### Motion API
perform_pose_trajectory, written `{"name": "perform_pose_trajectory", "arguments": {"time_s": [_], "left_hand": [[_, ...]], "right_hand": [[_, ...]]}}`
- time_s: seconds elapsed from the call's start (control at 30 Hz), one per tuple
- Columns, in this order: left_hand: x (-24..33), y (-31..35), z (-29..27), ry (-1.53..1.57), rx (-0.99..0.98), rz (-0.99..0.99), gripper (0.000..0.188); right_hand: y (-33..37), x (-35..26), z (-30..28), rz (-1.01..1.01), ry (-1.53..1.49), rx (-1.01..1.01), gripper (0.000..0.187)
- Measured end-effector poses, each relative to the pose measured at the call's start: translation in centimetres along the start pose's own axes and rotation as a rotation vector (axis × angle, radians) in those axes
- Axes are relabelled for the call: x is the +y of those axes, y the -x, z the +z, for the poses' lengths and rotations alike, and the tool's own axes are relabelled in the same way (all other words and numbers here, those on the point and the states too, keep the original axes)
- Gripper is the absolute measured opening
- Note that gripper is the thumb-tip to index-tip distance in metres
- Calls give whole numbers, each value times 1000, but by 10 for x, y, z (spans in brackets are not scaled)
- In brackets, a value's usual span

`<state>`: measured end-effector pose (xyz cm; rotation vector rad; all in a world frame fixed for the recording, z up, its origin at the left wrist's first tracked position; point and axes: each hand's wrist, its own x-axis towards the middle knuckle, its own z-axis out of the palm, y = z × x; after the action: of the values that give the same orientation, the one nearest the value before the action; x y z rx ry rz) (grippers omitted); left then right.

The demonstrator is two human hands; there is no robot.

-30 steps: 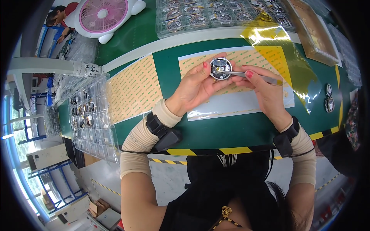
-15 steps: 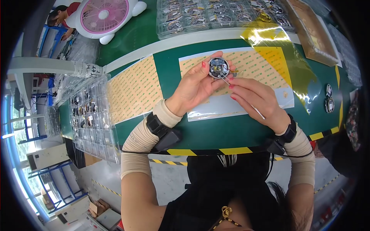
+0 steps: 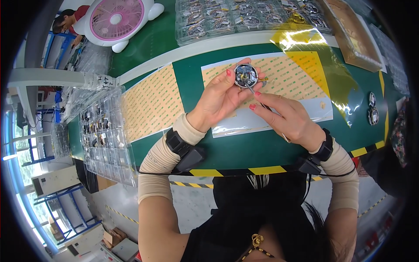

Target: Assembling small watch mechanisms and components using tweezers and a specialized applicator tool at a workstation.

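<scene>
My left hand (image 3: 221, 97) is closed around the rim of a small round device (image 3: 245, 76). Its open face, with dark and silver electronic parts inside, is turned up. A short gold-coloured strip (image 3: 262, 79) sticks out from its right side. Between the thumb and fingers of my right hand (image 3: 291, 115) is a slim metal tool (image 3: 250, 88). The tool's tip is at the lower edge of the device; whether it touches the parts inside, I cannot tell. Both hands are above a tan adhesive sheet with green print (image 3: 279, 83).
Another tan sheet (image 3: 153, 102) lies left. Clear compartment trays stand at the left (image 3: 102, 150) and back (image 3: 185, 38). Yellow transparent film (image 3: 345, 94) covers the sheet's right end. Two small round parts (image 3: 372, 109) lie far right, near a cardboard box (image 3: 369, 61). A pink-white fan (image 3: 117, 19) stands back left.
My right hand has shifted slightly left and down, and the metal tool now points more steeply up at the device. My left hand still holds the device, almost unmoved.
</scene>
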<state>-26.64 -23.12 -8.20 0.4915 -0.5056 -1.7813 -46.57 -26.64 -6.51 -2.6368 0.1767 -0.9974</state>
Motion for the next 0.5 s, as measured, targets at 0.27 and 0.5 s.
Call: {"name": "perform_pose_trajectory", "arguments": {"time_s": [0.27,0.5], "left_hand": [[-1,-1,-1,38,-20,5,50],[0,-2,-5,60,56,36,45]], "right_hand": [[1,-2,3,26,7,39,33],[-8,-3,-6,416,-399,199,18]]}}
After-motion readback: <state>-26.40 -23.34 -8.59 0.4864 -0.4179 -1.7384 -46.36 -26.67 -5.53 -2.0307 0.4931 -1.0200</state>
